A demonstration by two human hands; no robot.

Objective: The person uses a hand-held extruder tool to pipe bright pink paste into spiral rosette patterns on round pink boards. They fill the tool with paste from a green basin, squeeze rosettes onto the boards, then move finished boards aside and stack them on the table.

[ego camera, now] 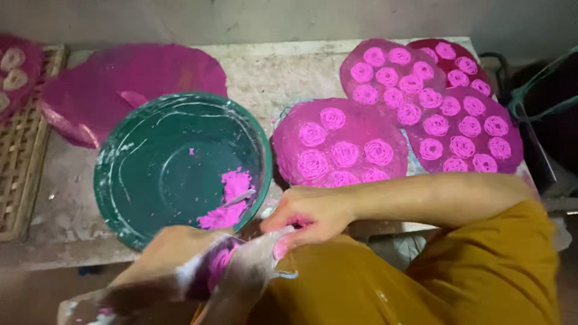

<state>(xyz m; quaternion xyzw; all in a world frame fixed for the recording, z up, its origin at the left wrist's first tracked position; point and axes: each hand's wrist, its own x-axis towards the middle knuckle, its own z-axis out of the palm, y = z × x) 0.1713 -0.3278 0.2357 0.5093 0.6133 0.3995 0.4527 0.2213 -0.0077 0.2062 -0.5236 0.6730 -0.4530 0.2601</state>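
Observation:
My left hand grips a soft cloth piping bag stained with pink dough, low in the frame near my lap. My right hand pinches the bag's upper edge. Just above the hands stands a large green bowl, with a small lump of pink dough and a spoon lying in it. To the right, round pink trays carry several coiled pink dough swirls.
A bare pink round tray lies at the back left. A woven bamboo rack runs along the left edge. Further trays of swirls fill the back right. My yellow-clad legs occupy the bottom right.

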